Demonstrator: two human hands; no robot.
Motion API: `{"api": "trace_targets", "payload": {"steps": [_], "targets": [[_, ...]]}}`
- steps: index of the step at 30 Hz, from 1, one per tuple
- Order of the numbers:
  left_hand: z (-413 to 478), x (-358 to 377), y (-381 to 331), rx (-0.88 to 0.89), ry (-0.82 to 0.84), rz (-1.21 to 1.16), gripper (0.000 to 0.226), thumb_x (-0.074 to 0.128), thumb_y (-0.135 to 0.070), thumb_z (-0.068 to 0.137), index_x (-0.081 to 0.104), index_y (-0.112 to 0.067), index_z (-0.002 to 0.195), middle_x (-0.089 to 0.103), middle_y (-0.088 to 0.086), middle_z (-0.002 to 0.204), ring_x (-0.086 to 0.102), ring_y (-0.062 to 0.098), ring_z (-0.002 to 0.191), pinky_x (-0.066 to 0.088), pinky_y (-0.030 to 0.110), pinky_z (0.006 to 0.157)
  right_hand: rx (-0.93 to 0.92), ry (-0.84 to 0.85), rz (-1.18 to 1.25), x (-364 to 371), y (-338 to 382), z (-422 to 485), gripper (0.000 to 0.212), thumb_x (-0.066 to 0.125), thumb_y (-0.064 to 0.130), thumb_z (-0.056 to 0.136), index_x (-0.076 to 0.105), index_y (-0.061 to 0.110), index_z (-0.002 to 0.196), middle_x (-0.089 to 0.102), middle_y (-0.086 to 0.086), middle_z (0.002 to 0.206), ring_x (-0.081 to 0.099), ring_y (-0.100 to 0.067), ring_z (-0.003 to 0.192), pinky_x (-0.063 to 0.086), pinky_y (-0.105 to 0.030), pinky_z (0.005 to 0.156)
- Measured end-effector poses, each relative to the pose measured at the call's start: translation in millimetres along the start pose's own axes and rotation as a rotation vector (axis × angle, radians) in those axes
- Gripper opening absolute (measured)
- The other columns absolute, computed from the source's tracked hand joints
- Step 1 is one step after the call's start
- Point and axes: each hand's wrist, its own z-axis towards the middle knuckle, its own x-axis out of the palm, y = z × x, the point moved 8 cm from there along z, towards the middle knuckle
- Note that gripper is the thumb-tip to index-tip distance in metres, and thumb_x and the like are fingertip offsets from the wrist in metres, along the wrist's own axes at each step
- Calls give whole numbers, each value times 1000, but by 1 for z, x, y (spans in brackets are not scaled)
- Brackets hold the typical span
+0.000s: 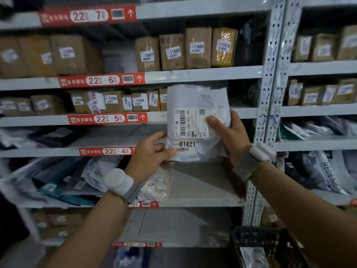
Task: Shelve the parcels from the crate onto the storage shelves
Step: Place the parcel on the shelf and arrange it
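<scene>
A white plastic parcel [195,101] with a barcode label and a sticker reading 01421 is held upright in front of the shelving. My left hand [152,149] pinches its lower left corner. My right hand [229,132] grips its right side, thumb across the label. The parcel hangs in front of the shelf tagged 22-4 [108,151] and the one tagged 22-5 [110,118]. A black plastic crate [251,236] sits at the bottom right with a white parcel [253,257] inside.
Brown cartons numbered 11607 to 11610 [185,49] fill shelf 22-6; small cartons [127,101] line shelf 22-5. Soft bags [63,180] pile on the lower left shelf beside a bare stretch [202,182]. A perforated steel upright [270,78] separates a second bay on the right.
</scene>
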Motion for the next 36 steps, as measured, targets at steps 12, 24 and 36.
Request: {"api": "trace_targets", "payload": {"steps": [12,24,36], "targets": [[-14,-5,-17,58,15,14,51,62,8,88,53,-19,130,77,8,99,74,21,88,57,24,60,-56,-8,-41,9,14,-7,54,77,18,84,51,11,131,72,-6,112,73,-19,98,60,-36,82],[-37,-23,57,-136,-234,-356,35,62,-13,91,62,-19,126,73,12,111,72,35,95,59,50,79,117,64,-439,57,-69,-51,61,46,29,103,16,27,156,24,0,156,39,-18,134,42,-29,102],[-31,-156,129,-281,-442,-228,22,61,-9,94,64,-11,115,76,14,93,71,28,71,60,35,63,17,499,-812,184,-180,-24,85,56,65,86,20,31,155,0,7,163,16,-25,150,29,-37,119]]}}
